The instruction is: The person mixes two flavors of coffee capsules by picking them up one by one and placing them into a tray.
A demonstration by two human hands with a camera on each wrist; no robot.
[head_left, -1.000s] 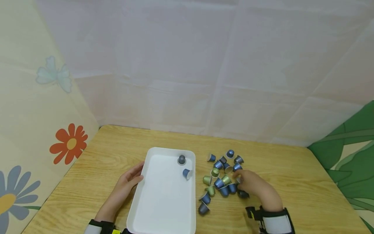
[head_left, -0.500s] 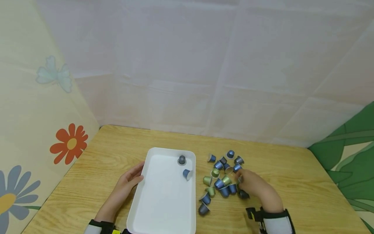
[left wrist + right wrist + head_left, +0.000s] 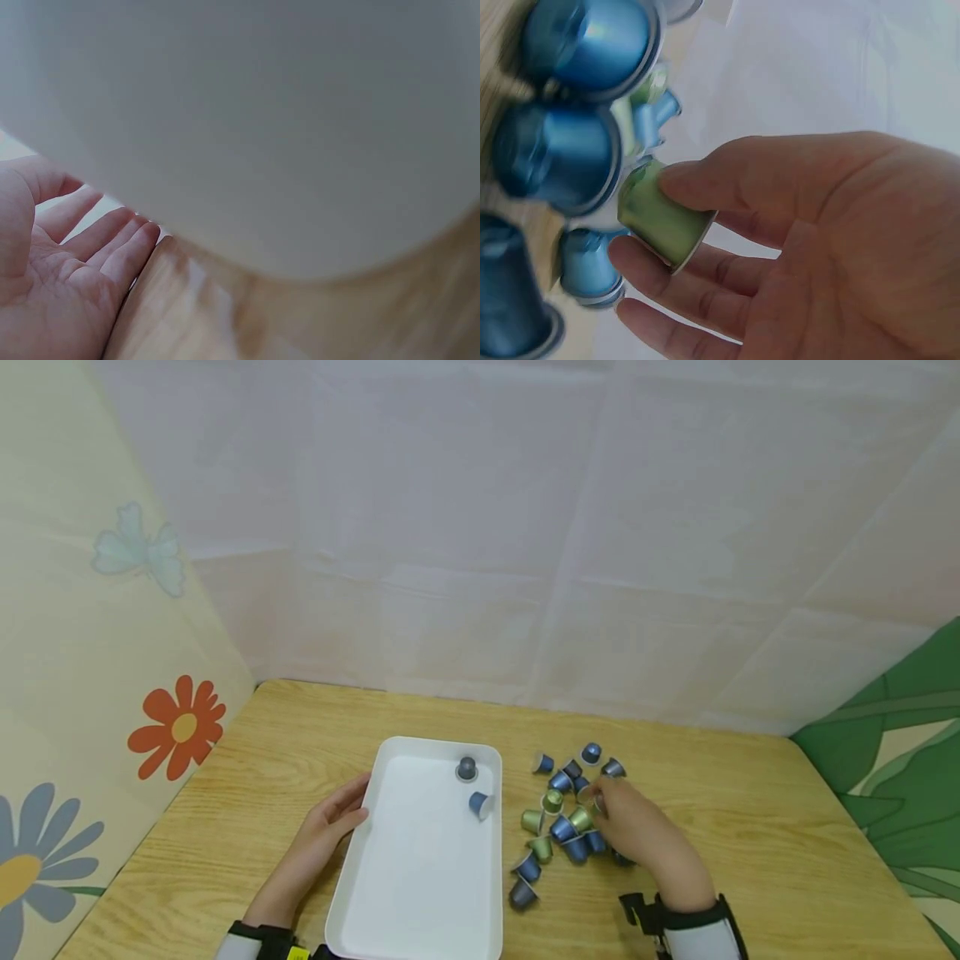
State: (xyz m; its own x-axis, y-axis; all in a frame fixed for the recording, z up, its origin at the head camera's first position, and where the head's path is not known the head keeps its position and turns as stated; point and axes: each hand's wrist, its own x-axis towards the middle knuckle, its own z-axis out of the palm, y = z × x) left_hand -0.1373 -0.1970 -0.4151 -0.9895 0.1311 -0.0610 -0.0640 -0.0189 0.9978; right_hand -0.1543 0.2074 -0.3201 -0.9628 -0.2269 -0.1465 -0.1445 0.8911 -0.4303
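My right hand (image 3: pixel 643 833) pinches a green coffee capsule (image 3: pixel 664 214) between thumb and fingers, over the right side of a loose pile of capsules. Most of that capsule is hidden by the hand in the head view. Blue capsules (image 3: pixel 562 829) and green capsules (image 3: pixel 532 822) lie around it on the table. At the left long side of a white tray (image 3: pixel 420 868), my left hand (image 3: pixel 318 839) touches the edge, its fingers fairly straight and palm visible in the left wrist view. Inside the tray are a grey capsule (image 3: pixel 467 767) and a blue-and-white capsule (image 3: pixel 479 805).
A dark capsule (image 3: pixel 522 894) lies at the near end of the pile, close to the tray's right wall. Wooden tabletop (image 3: pixel 772 827) stretches to the right. A pale sheet (image 3: pixel 480 568) hangs behind the table, and a flowered panel (image 3: pixel 67 652) stands at left.
My right hand has moved left and slightly away from me, from the right edge of the pile to over it, carrying a capsule. The left hand and tray stay put.
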